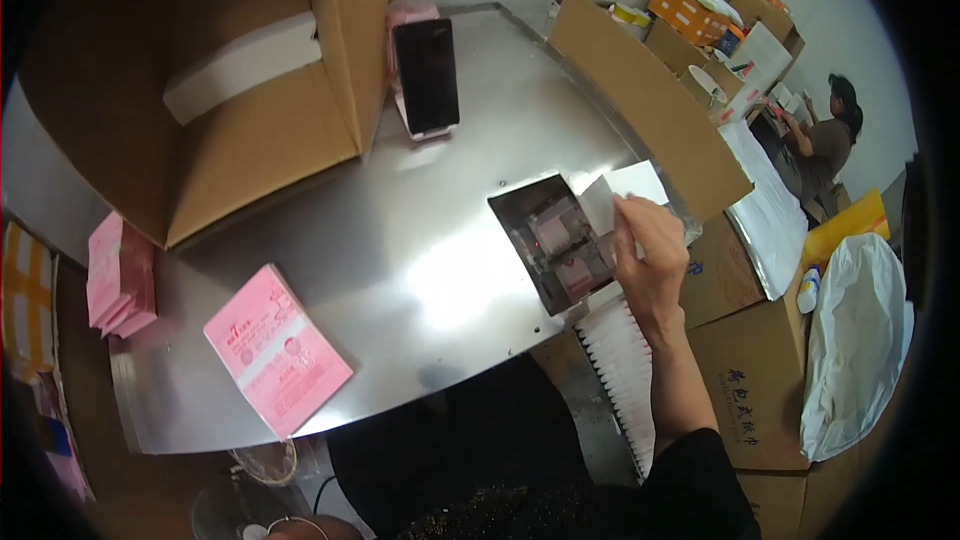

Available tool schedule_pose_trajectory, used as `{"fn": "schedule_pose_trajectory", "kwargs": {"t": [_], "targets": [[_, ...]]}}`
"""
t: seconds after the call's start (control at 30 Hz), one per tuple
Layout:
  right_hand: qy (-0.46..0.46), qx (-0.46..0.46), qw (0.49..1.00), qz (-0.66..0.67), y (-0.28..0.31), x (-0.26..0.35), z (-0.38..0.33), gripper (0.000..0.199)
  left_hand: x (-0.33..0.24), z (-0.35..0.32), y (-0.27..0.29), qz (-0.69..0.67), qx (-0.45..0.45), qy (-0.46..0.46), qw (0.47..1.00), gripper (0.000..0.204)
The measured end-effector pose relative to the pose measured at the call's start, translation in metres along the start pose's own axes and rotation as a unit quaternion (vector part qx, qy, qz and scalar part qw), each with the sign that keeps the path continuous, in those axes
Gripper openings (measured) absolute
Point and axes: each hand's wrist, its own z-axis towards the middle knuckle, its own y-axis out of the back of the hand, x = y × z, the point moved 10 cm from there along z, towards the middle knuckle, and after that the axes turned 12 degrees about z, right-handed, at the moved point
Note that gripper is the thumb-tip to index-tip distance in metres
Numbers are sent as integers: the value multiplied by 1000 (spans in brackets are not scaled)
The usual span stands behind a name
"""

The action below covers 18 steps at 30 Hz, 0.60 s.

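Note:
My right hand (650, 255) is closed in a pinch at the right side of a square opening in the metal table. Between its fingertips is the edge of a thin white sheet (598, 205). Inside the opening, machine parts (560, 240) show, partly shaded. Another white piece (637, 181) lies just beyond my fingers. Below my right wrist runs a long row of white folded sheets (617, 370), packed on edge. Of my left arm only the bracelet and wrist (305, 528) appear at the lower edge; the fingers are out of sight.
A pink flat packet (278, 350) lies at the table's front left, and a pink packet stack (122, 278) stands farther left. A large open carton (265, 135) fills the back left. A phone (427, 75) leans on a stand. Cartons (745, 370) line the right; a person (828, 140) sits beyond.

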Motion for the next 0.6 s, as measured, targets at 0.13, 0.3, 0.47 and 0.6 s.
{"fn": "schedule_pose_trajectory", "kwargs": {"t": [0.13, 0.3, 0.47, 0.6], "targets": [[-49, 26, 987, -148, -15, -35, -3, 27, 56, -107, 42, 415, 205, 527, 713, 36], [-82, 40, 987, -135, -20, -81, -23, 19, 57, -149, 124, 815, 105, 518, 238, 28], [-186, 112, 972, -90, -32, -93, -13, 17, 47, -175, 146, 760, 116, 566, 297, 14], [-152, 63, 984, -61, -26, -90, -15, 16, 76, -151, 128, 750, 93, 540, 371, 8]]}}
